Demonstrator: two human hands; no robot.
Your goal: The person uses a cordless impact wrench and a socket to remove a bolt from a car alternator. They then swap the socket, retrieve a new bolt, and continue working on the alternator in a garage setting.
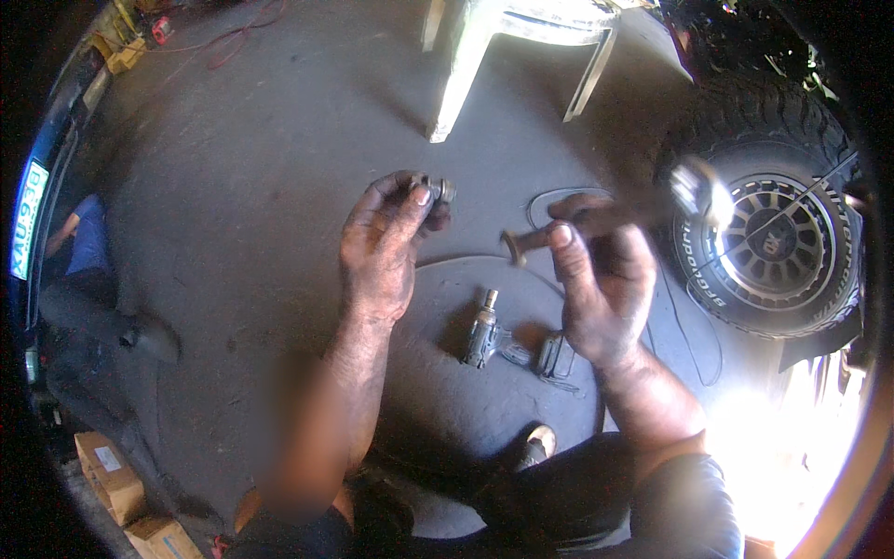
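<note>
My left hand [386, 242] is raised over the floor, its thumb and fingers closed on a small dark ribbed metal part [447, 191], roughly cylindrical. To the right, my right hand [605, 289] grips a long brown rod-like piece [538, 240]. One end of it is flared like a flange and points toward my left hand. Past my fingers, at its far end, a bright metal head [703, 193] is smeared by motion; it looks like a hammer, but I cannot be sure. The two held things are apart.
A cordless impact wrench [484, 328] lies on the grey floor below my hands, near a thin cable [666, 298]. A large off-road wheel [768, 238] stands at right, a white plastic chair [466, 56] ahead. Cardboard boxes [110, 475] and another person [86, 233] beside a vehicle are at left.
</note>
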